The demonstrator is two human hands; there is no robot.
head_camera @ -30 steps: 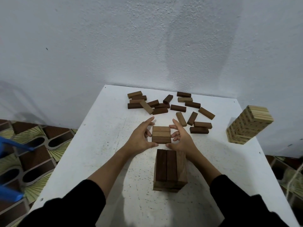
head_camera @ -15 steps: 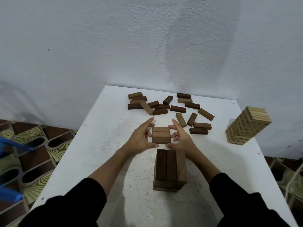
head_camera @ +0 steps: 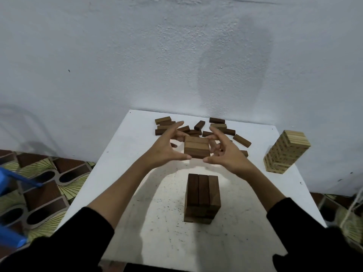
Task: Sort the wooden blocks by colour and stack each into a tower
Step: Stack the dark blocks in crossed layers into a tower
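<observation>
The white surface [head_camera: 121, 193] fills the lower centre of the frame. A pale tower [head_camera: 285, 152] stands at right, a brown tower [head_camera: 202, 197] low-centre. At centre, left hand [head_camera: 163, 148] and right hand [head_camera: 228, 154] grip a three-block layer [head_camera: 197, 147] between them; loose blocks [head_camera: 242, 140] lie beyond.

The light is dim and cool, falling from above and behind me. My arms throw soft shadows on the white table [head_camera: 121, 173], and a broad grey shadow stains the wall [head_camera: 233, 75]. The wide lens bends the edges; my fingertips [head_camera: 179, 123] blur slightly.
</observation>
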